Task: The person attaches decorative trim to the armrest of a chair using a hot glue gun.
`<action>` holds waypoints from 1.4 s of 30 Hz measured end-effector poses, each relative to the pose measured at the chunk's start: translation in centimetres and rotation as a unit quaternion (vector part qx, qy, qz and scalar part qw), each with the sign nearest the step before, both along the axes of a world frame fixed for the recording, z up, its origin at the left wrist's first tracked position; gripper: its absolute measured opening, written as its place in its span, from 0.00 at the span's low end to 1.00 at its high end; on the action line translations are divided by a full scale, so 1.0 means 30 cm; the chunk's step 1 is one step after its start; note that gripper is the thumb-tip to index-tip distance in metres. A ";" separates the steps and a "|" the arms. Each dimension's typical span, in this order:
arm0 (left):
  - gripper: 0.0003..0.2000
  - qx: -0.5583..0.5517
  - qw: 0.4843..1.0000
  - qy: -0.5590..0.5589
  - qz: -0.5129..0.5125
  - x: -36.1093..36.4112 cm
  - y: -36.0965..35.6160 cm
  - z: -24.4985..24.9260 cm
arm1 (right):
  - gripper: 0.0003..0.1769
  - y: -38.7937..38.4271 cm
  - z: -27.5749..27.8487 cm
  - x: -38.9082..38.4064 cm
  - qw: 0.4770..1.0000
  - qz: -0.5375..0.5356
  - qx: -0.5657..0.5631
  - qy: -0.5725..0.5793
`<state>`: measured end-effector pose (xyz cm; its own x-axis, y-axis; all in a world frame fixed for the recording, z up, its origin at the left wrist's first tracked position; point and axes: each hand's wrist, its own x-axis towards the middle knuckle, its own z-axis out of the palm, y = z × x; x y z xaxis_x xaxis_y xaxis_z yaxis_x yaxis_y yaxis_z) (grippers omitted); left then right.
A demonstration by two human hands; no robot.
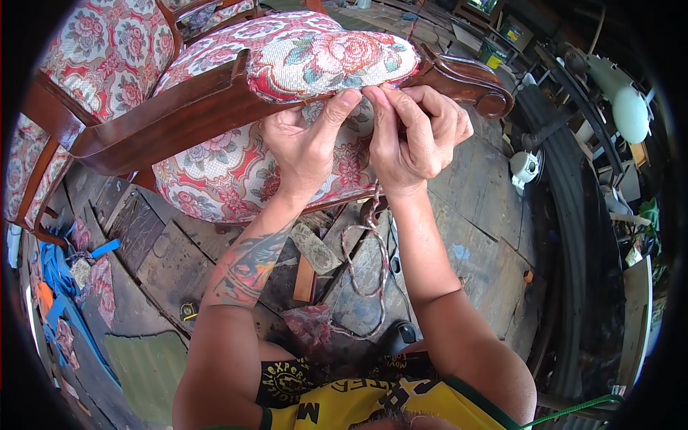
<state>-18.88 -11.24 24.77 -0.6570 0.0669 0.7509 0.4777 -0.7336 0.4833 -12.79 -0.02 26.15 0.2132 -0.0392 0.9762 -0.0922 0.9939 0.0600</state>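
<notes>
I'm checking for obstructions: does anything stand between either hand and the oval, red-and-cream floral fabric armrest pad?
Nothing visible does: the left hand and right hand are both at the lower edge of the armrest pad.

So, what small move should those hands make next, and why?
Probably press the armrest pad's lower edge snug against the wooden arm: the left hand and right hand both have their thumb tips close together at that edge.
</notes>
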 end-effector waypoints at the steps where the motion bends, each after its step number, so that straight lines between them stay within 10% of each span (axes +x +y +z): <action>1: 0.08 -0.004 1.000 0.001 0.005 0.000 -0.001 -0.001 | 0.15 0.000 0.000 0.000 1.000 -0.002 0.000 0.000; 42: 0.08 0.006 1.000 0.010 0.028 -0.016 0.005 -0.007 | 0.15 0.029 0.008 -0.001 0.999 0.000 0.041 0.001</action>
<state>-19.36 -11.10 24.57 -0.6436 0.0216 0.7651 0.5278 -0.7114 0.4641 -12.81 0.85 26.39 0.2153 -0.1196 0.9692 -0.0913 0.9857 0.1419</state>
